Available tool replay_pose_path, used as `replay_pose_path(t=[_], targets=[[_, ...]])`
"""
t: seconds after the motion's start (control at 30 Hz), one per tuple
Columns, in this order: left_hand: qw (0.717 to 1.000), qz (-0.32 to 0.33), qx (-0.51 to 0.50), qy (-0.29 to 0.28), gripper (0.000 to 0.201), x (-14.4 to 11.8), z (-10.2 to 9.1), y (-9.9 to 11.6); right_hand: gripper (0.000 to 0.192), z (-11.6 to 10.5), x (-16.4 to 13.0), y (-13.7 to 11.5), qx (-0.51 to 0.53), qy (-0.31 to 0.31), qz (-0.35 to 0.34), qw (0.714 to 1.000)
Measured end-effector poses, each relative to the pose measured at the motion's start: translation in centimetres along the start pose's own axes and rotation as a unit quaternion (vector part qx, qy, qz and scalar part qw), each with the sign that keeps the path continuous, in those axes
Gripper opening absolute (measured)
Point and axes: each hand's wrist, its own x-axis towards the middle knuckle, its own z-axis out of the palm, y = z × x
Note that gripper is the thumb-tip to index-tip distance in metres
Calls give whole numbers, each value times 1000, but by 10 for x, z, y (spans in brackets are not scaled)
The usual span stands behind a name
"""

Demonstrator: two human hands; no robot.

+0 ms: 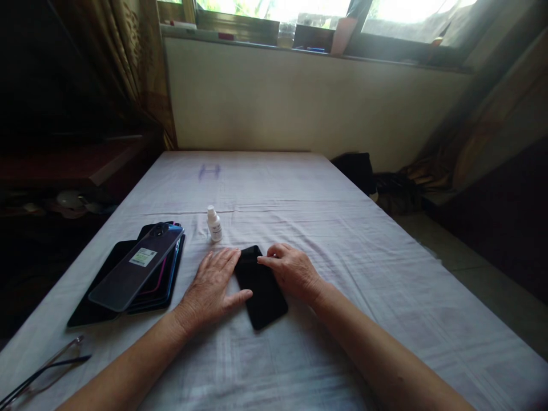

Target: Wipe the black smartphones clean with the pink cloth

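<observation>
A flat black touchscreen device (262, 297), a phone or small tablet, lies on the cloth-covered surface in front of me. My left hand (214, 283) rests flat at its left side, fingers stretched out, the thumb reaching over its edge. Over the upper right part of the screen, my right hand (293, 268) has its fingers curled and thumb and forefinger close together. Whatever lies between those fingertips, if anything, is too small to make out. Just beyond my left fingertips, a small white bottle (215, 226) with a white cap stands upright.
To the left lies a pile of dark phones and tablets, a phone (139, 268) with a white label on top. Eyeglasses (45, 368) sit at the near left. A checked pale cloth (278, 182) covers the surface, which ends at a wall below a window.
</observation>
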Motion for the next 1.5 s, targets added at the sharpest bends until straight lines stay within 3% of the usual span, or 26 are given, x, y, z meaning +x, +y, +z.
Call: replay_pose_path(t=[0.4, 0.67, 0.87, 0.97, 1.13, 1.33, 1.5], targets=[[1000, -4, -10, 1, 81, 0, 1, 0, 32, 2, -32, 1, 34, 65, -77, 994], [1000, -1, -12, -3, 82, 0, 0, 0, 34, 0, 10, 0, 4, 9, -12, 1000], [1000, -1, -12, -6, 83, 0, 0, -1, 35, 3, 24, -2, -1, 15, 10, 1000], [1000, -2, -11, -6, 83, 0, 0, 0, 35, 5, 13, -2, 1, 23, -4, 1000], [1000, -6, -9, -1, 84, 0, 1, 0, 28, 6, -20, -2, 25, 92, -77, 992], [1000, -5, -6, 3, 84, -1, 0, 2, 29, 2, -54, -5, 91, 112, -115, 983], [1000, 5, -6, 13, 78, -1, -3, 1, 33, 4, -61, 2, 184, 173, -76, 964]])
